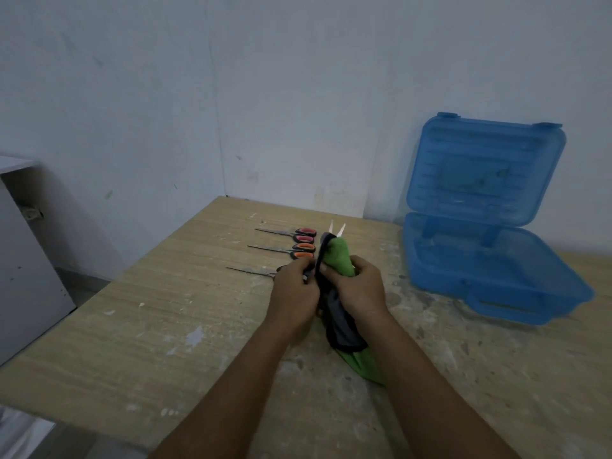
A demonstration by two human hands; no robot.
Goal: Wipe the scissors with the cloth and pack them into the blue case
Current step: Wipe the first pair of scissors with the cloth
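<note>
Hands both clenched: our left hand [293, 286] held the scissors [340, 230], our right hand [359, 288] squeezed the cloth [334, 260] round them. Three other pairs [303, 248] awaited wiping on the worktop [165, 326]; the blue case [440, 276] seemingly held none.

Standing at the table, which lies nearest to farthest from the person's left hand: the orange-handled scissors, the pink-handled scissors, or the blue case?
1. orange-handled scissors, on the table just beyond the left hand.
2. pink-handled scissors, the next pair farther back.
3. blue case, open, well off to the right.
</note>
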